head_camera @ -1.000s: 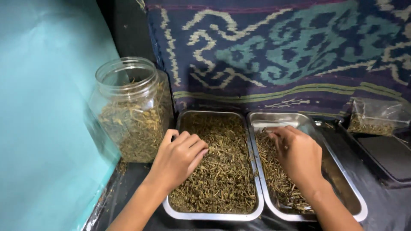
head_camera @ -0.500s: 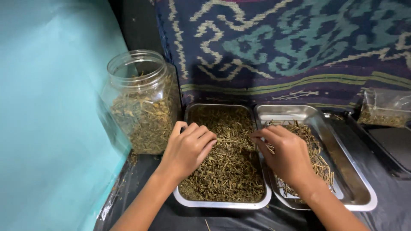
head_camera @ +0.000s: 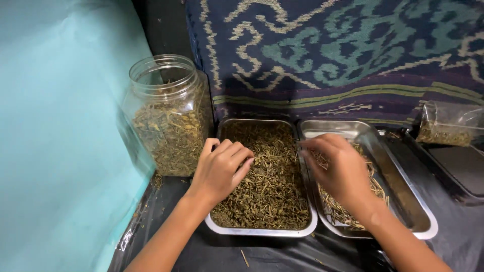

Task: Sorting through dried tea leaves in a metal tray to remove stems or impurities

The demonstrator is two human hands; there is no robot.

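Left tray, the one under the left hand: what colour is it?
Shiny silver metal tray, filled with brownish-green dried herbs; head view.

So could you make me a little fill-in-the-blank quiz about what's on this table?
1. The left hand rests in the metal tray that is ____ with dried herbs, not the half-empty one.
2. The right hand hangs over the ____ of the two trays, the right tray.
3. The clear jar beside the trays has no ____ on it.
4. The wall at the left is ____ in colour.

Missing words: full; right; lid; teal
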